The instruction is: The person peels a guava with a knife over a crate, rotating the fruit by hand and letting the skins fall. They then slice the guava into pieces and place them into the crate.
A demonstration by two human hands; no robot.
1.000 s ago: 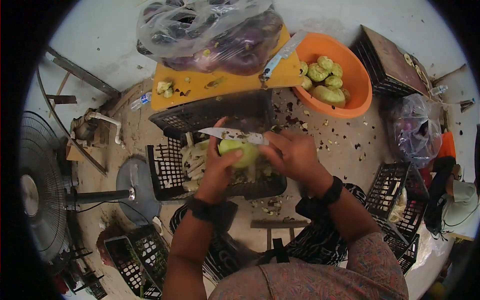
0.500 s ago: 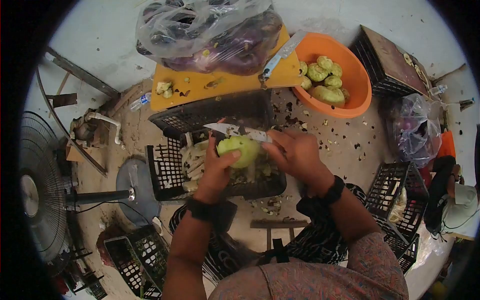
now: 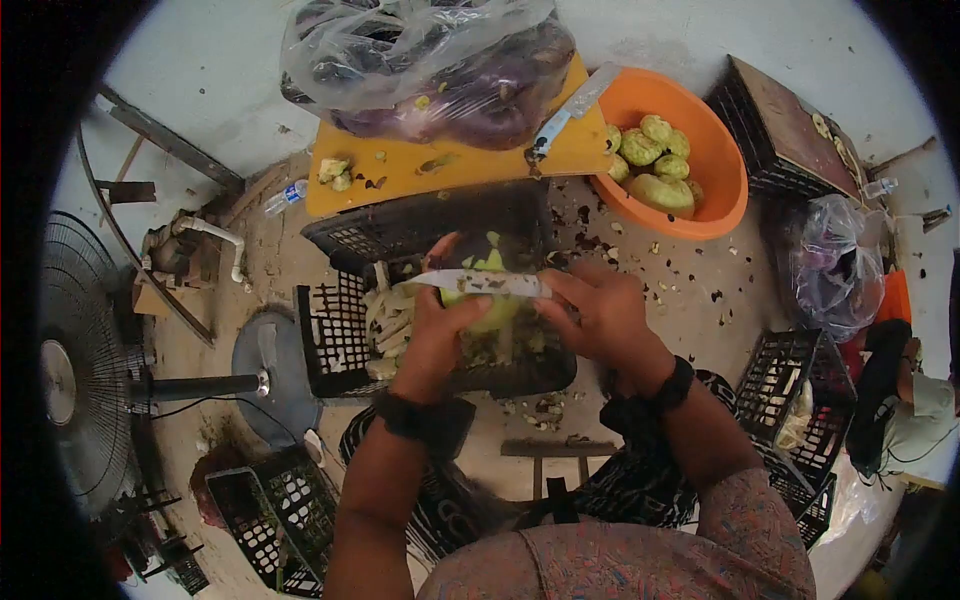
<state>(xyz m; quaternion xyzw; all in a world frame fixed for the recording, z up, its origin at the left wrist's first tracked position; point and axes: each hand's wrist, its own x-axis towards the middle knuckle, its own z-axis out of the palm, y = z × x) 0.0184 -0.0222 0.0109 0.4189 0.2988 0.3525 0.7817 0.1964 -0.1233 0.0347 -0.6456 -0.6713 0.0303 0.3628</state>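
My left hand [image 3: 438, 325] is wrapped round a pale green vegetable [image 3: 489, 313], its thumb on the near side. My right hand [image 3: 603, 308] grips the handle of a knife. The knife's broad blade [image 3: 490, 283] lies across the vegetable, its tip pointing left past my left fingers. Bits of peel stick to the blade. Both hands are above a black crate [image 3: 328, 345] with pale strips and peelings inside.
Beyond the crate, a yellow board [image 3: 400, 180] bears a plastic bag of purple vegetables [image 3: 480, 90] and a second knife [image 3: 575, 110]. An orange basin [image 3: 722, 150] holds peeled vegetables. A fan [image 3: 75, 385] stands left. A person [image 3: 915, 410] is at far right.
The blade has moved down across the vegetable, nearer to me, and now lies more level. Both hands remain close together over the crate. The whole view has shifted slightly.
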